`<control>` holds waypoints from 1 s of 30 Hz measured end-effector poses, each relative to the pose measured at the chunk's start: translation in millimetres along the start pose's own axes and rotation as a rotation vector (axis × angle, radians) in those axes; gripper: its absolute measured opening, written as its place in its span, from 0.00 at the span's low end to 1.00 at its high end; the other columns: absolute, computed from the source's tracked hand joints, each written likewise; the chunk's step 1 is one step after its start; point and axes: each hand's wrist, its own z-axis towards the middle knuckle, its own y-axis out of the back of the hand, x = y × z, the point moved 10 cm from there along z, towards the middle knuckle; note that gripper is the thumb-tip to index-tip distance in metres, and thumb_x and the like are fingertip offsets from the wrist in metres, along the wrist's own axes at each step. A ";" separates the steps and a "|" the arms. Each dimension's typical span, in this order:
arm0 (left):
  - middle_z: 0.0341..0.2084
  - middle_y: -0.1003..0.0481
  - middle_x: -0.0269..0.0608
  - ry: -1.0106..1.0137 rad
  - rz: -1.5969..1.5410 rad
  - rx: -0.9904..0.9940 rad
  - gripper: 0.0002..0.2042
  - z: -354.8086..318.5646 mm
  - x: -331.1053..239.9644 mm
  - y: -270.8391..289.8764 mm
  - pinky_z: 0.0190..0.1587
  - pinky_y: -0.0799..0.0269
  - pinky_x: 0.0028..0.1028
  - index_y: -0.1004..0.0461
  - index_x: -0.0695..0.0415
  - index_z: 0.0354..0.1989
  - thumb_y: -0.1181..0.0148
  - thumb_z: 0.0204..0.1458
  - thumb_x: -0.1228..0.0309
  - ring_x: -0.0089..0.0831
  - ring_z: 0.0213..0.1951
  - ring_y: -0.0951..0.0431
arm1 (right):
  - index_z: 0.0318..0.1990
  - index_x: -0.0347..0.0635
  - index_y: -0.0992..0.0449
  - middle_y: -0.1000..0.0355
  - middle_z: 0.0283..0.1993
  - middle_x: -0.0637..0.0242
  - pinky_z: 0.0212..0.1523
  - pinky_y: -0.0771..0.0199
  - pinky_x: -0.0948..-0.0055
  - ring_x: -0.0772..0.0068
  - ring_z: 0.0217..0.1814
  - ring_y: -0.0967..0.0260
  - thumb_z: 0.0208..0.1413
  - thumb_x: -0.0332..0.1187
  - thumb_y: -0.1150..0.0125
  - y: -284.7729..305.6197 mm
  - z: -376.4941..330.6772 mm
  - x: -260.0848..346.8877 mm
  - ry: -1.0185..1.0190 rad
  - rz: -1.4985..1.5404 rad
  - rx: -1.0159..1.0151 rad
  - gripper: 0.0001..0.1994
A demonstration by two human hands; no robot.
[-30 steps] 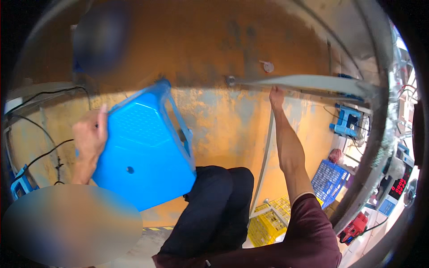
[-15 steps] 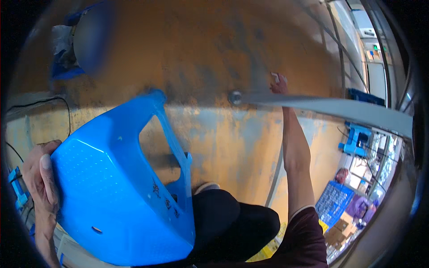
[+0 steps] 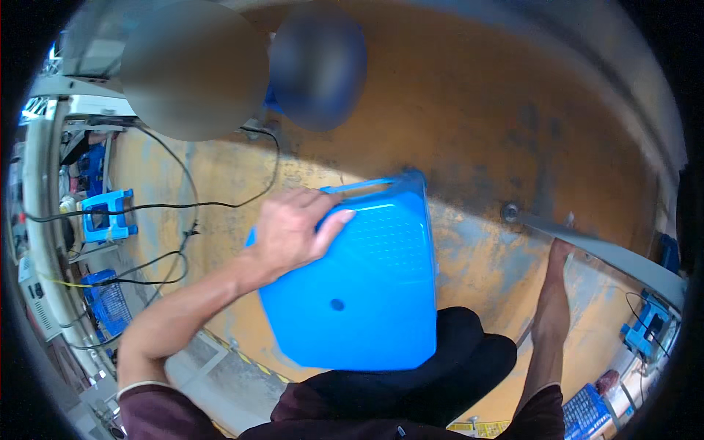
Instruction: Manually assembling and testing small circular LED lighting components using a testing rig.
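Note:
A blue plastic stool (image 3: 345, 286) with a dotted texture and a small round hole rests tilted against my lap, over the worn, wood-coloured table. My left hand (image 3: 297, 227) grips its upper left edge, thumb on the outer face and fingers curled over the rim. A cut-out opens along its top edge. Far to the right, my right arm reaches out over the table. A grey metal bar crosses in front of my right hand (image 3: 562, 248), so most of its fingers are hidden; only a small pale tip shows beyond the bar.
Black cables (image 3: 220, 205) loop across the left side of the table. Another blue stool (image 3: 108, 216) and a blue basket (image 3: 107, 304) stand at the left. The grey bar (image 3: 609, 246) runs to the right rim. Blue crates (image 3: 587, 411) sit at the lower right. Blurred round patches cover the upper left.
The view has swung left, so everything sits further right. The stool has turned, showing its face with the hole more squarely. My left hand now lies over its upper edge instead of its left side.

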 end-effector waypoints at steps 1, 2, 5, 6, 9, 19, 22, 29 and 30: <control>0.27 0.20 0.49 0.063 0.028 0.038 0.13 -8.7 11.1 7.5 0.33 0.24 0.41 0.18 0.60 0.33 0.38 0.57 0.62 0.46 0.29 0.19 | 0.62 0.37 0.30 0.28 0.62 0.52 0.63 0.33 0.62 0.54 0.58 0.29 0.68 0.45 0.51 -39.2 5.5 61.3 0.078 -0.155 -0.001 0.24; 0.28 0.19 0.50 0.082 0.015 0.055 0.12 -7.0 13.5 -2.2 0.34 0.24 0.41 0.18 0.61 0.33 0.39 0.57 0.63 0.46 0.30 0.19 | 0.62 0.34 0.31 0.28 0.61 0.51 0.61 0.31 0.62 0.53 0.58 0.28 0.69 0.46 0.53 -26.7 -11.4 101.7 0.081 -0.199 -0.139 0.25; 0.24 0.21 0.50 0.094 -0.044 0.011 0.15 3.3 7.7 -11.7 0.32 0.25 0.42 0.19 0.59 0.27 0.41 0.59 0.61 0.47 0.27 0.20 | 0.57 0.30 0.30 0.25 0.53 0.47 0.55 0.29 0.59 0.54 0.55 0.27 0.73 0.46 0.63 17.6 -72.9 216.6 0.047 -0.925 -0.568 0.26; 0.23 0.21 0.50 0.151 0.008 0.019 0.16 -8.8 22.6 -2.0 0.32 0.25 0.42 0.20 0.59 0.25 0.42 0.59 0.61 0.47 0.27 0.20 | 0.59 0.27 0.32 0.25 0.49 0.43 0.50 0.29 0.57 0.51 0.50 0.26 0.73 0.45 0.61 -30.4 -103.9 230.9 -0.302 -0.436 -0.363 0.25; 0.20 0.23 0.49 0.213 -0.041 -0.036 0.18 -15.5 32.1 -9.0 0.31 0.25 0.44 0.23 0.59 0.20 0.43 0.59 0.61 0.47 0.26 0.22 | 0.49 0.32 0.27 0.25 0.42 0.55 0.45 0.30 0.62 0.63 0.43 0.29 0.74 0.46 0.61 -50.3 -144.6 331.5 -0.480 -0.179 -0.274 0.23; 0.31 0.19 0.52 0.289 0.039 0.066 0.18 -35.1 47.4 -45.7 0.41 0.23 0.48 0.19 0.60 0.29 0.49 0.62 0.60 0.52 0.34 0.19 | 0.45 0.31 0.23 0.24 0.46 0.54 0.49 0.26 0.66 0.62 0.48 0.26 0.70 0.36 0.52 -50.9 -84.8 867.9 -0.058 0.354 0.166 0.16; 0.32 0.19 0.53 0.346 0.067 0.001 0.19 -49.8 60.0 -37.7 0.41 0.23 0.49 0.18 0.60 0.31 0.50 0.62 0.60 0.54 0.35 0.19 | 0.62 0.35 0.31 0.30 0.60 0.47 0.61 0.32 0.58 0.50 0.59 0.31 0.61 0.25 0.45 -160.3 -7.1 969.6 0.312 0.325 0.386 0.21; 0.31 0.19 0.54 0.594 0.062 -0.542 0.19 -18.8 -11.3 9.7 0.39 0.24 0.51 0.18 0.60 0.32 0.53 0.63 0.60 0.55 0.33 0.20 | 0.50 0.34 0.25 0.28 0.53 0.51 0.59 0.29 0.55 0.48 0.58 0.31 0.57 0.27 0.40 -88.1 49.7 942.6 0.300 0.197 0.280 0.13; 0.30 0.21 0.56 0.463 0.102 -0.152 0.20 -9.1 20.4 -5.1 0.37 0.25 0.50 0.20 0.61 0.31 0.55 0.64 0.60 0.57 0.33 0.21 | 0.51 0.34 0.25 0.27 0.53 0.52 0.60 0.30 0.56 0.47 0.58 0.30 0.57 0.30 0.38 -54.2 62.0 927.8 0.278 0.056 0.206 0.15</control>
